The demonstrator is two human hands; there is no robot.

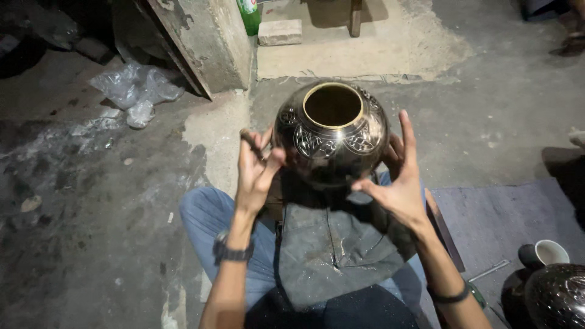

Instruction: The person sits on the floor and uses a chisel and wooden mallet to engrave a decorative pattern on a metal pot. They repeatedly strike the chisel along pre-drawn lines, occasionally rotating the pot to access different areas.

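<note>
Round engraved metal pot over the lap, left hand grip closed on a thin tool at its side, right hand fingers spread open, cradling it

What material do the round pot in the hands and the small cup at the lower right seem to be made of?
The round pot looks like polished metal, perhaps brass: its dark surface is glossy and reflective, with engraved patterns and a golden rim at the mouth. The small cup looks like glazed ceramic, smooth and pale inside with a dark outside, though it is too small to be sure.
</note>
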